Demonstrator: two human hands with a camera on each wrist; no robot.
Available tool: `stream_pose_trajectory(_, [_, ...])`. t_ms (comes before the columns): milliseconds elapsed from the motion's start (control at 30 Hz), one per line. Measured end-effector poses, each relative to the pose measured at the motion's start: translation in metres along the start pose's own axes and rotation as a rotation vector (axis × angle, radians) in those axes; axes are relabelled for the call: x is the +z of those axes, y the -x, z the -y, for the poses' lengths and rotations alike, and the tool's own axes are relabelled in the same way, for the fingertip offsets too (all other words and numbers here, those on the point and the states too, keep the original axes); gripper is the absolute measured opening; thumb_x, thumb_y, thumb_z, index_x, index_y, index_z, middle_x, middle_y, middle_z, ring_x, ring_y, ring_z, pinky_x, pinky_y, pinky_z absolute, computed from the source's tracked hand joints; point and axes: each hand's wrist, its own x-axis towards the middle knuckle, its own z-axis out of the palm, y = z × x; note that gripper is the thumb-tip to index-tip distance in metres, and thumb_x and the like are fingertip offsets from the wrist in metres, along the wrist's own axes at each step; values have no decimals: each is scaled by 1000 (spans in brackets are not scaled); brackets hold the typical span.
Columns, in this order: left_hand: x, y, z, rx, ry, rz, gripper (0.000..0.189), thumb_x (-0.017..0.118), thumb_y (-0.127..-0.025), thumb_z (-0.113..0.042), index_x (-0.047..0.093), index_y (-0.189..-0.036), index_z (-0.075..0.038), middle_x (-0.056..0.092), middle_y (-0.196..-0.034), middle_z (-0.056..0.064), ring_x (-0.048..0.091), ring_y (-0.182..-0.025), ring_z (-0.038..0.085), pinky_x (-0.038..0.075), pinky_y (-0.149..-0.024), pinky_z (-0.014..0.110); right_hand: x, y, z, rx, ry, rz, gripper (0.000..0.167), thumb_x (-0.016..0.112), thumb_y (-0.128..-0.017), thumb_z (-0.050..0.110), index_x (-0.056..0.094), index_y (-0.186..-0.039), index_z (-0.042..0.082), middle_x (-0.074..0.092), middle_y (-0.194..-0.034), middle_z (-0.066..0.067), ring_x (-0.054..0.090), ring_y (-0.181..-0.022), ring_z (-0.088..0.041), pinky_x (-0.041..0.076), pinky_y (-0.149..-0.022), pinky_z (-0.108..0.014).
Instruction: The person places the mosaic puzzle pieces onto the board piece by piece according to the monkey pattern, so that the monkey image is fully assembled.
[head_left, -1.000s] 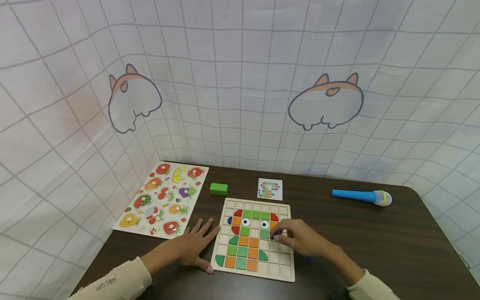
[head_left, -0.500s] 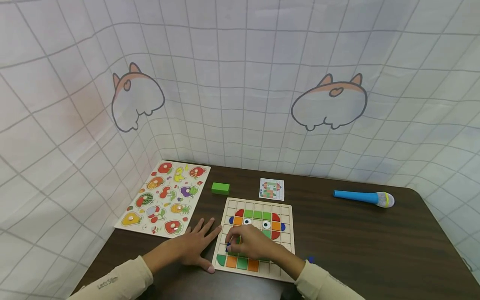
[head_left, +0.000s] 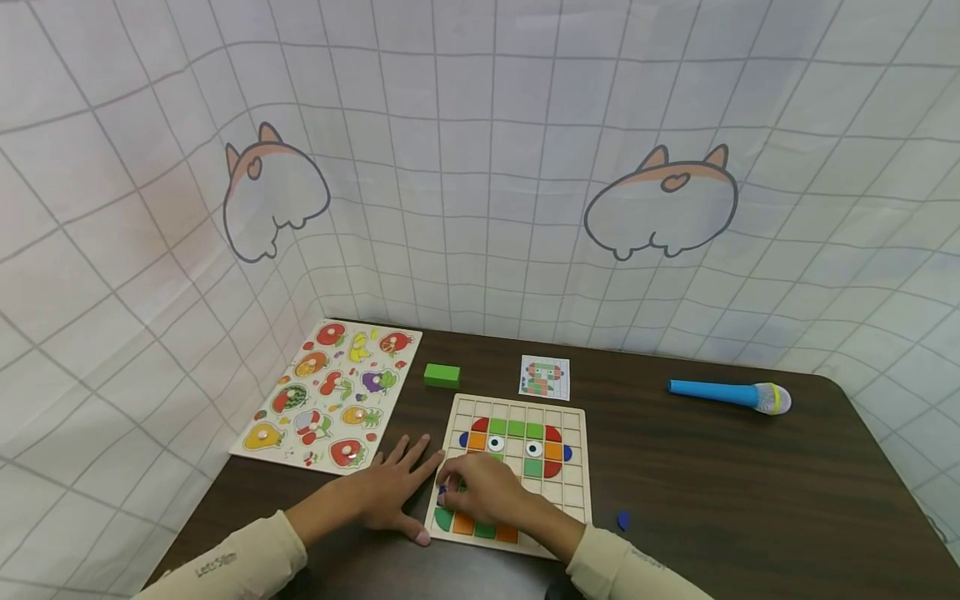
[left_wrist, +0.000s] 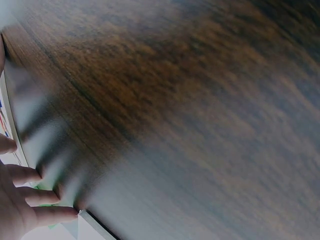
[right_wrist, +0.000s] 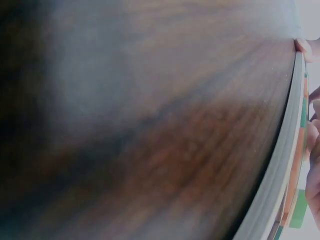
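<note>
A square wooden grid board [head_left: 572, 496] lies on the dark table, carrying red, orange, green and blue tiles and two eye tiles. Over its left columns, my right hand [head_left: 487, 490] pinches a small dark blue tile [head_left: 442, 492] between thumb and fingertips. That hand covers several tiles in the middle. Fingers spread, my left hand [head_left: 384, 493] rests on the table with thumb and fingertip right at the board's left edge. The left wrist view catches the left hand's fingers [left_wrist: 47, 197]; in the right wrist view the board's side [right_wrist: 272, 175] runs below the right hand's fingers [right_wrist: 314, 145].
Right of the board lies a loose blue piece [head_left: 623, 521]. A picture card [head_left: 544, 378] and a green block [head_left: 442, 376] are behind it. A fruit puzzle board [head_left: 330, 400] lies at left, a blue toy microphone [head_left: 727, 395] at right. A white grid-patterned curtain [head_left: 465, 167] hangs behind.
My right hand has moved from the board's right side to its left columns with a blue tile. A blue half-round tile now shows at the right side. My left hand stays put.
</note>
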Motion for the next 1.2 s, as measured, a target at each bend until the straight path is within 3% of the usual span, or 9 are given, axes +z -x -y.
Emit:
stream_pose_trajectory(333, [0,-1,1,-7,-2,9,116,65,-73,-80,16,-163,-26,9,-170,13,11,-153,46,27,-113,68,0,0,2,1,55,-21,8,79,-88,24,76,-91,17,59,-74,16,51,-69,1,43,-63,-18])
stream_pose_trajectory(633, [0,0,0,-7,-13,-2,116,66,-72,-80,18,-162,-25,10,-169,13,12,-153,47,28,-113,68,-13,11,-6,-38,20,-32,8,73,-92,23,76,-95,17,60,-75,16,50,-66,1,42,-61,-18])
stream_pose_trajectory(767, [0,0,-1,-7,-12,1,116,66,-72,-79,16,-162,-26,9,-169,13,12,-153,47,28,-113,68,-30,34,-24,-86,-31,-24,12,72,-94,25,76,-101,16,62,-79,16,52,-70,1,45,-65,-18])
stream_pose_trajectory(900, [1,-1,-1,-6,-14,7,117,66,-72,-80,15,-163,-27,8,-170,13,11,-153,46,28,-113,68,-53,71,-50,-107,-51,-7,16,70,-96,27,74,-107,16,64,-88,16,53,-73,1,46,-66,-19])
stream_pose_trajectory(1033, [3,-2,0,-4,-22,5,118,65,-72,-80,14,-163,-26,7,-170,13,11,-153,47,28,-112,68,-76,110,-77,-69,-49,-11,18,70,-96,27,73,-108,15,63,-89,16,49,-68,3,45,-61,-18])
stream_pose_trajectory(1200, [3,-2,2,-7,-22,-3,118,65,-71,-81,15,-163,-26,8,-170,13,12,-153,47,28,-112,69,-96,149,-110,2,-14,-20,15,72,-94,24,73,-108,17,64,-91,15,53,-78,3,48,-68,-22])
